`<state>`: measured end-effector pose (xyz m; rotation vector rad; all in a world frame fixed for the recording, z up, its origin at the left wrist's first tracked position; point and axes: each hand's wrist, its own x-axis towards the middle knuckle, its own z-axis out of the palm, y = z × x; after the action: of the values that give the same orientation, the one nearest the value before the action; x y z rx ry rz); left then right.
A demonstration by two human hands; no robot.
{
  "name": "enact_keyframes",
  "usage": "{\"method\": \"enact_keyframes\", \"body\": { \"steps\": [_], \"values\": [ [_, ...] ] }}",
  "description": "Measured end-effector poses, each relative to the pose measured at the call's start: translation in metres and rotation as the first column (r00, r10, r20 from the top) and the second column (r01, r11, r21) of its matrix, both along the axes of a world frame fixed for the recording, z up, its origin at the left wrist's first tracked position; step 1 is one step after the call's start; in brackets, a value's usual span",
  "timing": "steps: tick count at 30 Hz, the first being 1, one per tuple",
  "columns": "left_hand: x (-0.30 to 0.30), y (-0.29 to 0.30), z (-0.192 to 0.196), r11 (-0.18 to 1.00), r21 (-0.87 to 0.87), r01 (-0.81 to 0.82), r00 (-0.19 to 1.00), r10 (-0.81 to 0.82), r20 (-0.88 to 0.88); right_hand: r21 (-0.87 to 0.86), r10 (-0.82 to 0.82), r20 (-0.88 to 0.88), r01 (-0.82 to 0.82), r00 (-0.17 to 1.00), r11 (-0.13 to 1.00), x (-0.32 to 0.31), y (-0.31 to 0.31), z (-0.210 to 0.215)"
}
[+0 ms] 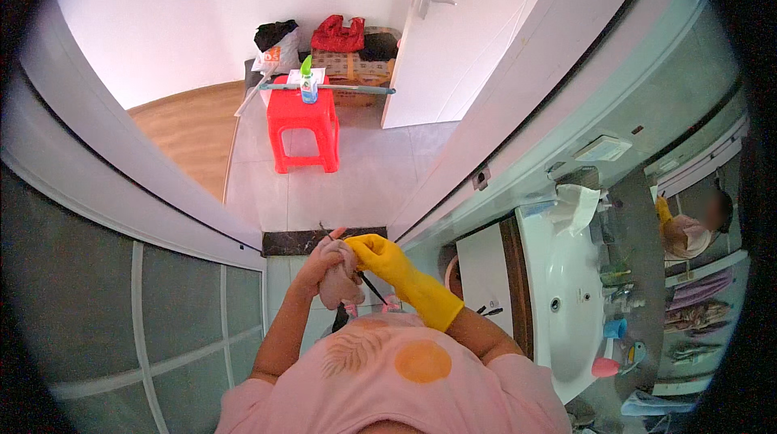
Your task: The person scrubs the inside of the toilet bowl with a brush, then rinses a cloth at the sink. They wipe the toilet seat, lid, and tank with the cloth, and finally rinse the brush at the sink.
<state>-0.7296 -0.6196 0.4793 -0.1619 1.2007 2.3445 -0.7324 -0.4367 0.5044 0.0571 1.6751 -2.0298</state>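
Note:
My bare left hand (316, 265) is closed around a bunched greyish-pink cloth (337, 282) in front of my chest. My right hand (384, 259), in a yellow rubber glove, has its fingers closed at the cloth's right edge. A thin dark stick (373, 288) slants down to the right from beneath the cloth and glove. Another thin dark tip pokes out above the left hand; whether both belong to one stick is hidden by the cloth and fingers.
Ahead, a red plastic stool (301, 116) carries a spray bottle (308, 87) and a grey pole (356, 89). Bags and a box stand behind it, beside an open white door (453, 45). A white washbasin (566, 312) is at right, a framed glass panel (182, 329) at left.

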Motion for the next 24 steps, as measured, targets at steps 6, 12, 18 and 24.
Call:
{"method": "enact_keyframes", "body": {
  "steps": [6,12,18,24],
  "values": [
    [0.008,0.013,0.015,0.978,-0.168,-0.123,0.991,0.131,0.036,0.168,-0.015,0.006,0.014,1.0,0.986,-0.009,-0.02,-0.018],
    [-0.01,0.022,-0.046,0.885,-0.148,-0.441,0.89,0.452,0.05,-0.027,0.03,-0.394,-0.044,0.919,0.999,-0.019,-0.033,-0.092],
    [-0.002,0.03,-0.066,0.815,-0.194,-0.546,0.822,0.566,0.064,-0.213,0.013,-0.093,-0.032,0.996,0.977,0.012,-0.027,-0.11],
    [0.0,0.047,-0.056,0.886,-0.168,-0.433,0.9,0.434,-0.031,-0.385,-0.086,0.019,0.087,0.996,0.919,-0.001,0.006,-0.111]
  ]
}}
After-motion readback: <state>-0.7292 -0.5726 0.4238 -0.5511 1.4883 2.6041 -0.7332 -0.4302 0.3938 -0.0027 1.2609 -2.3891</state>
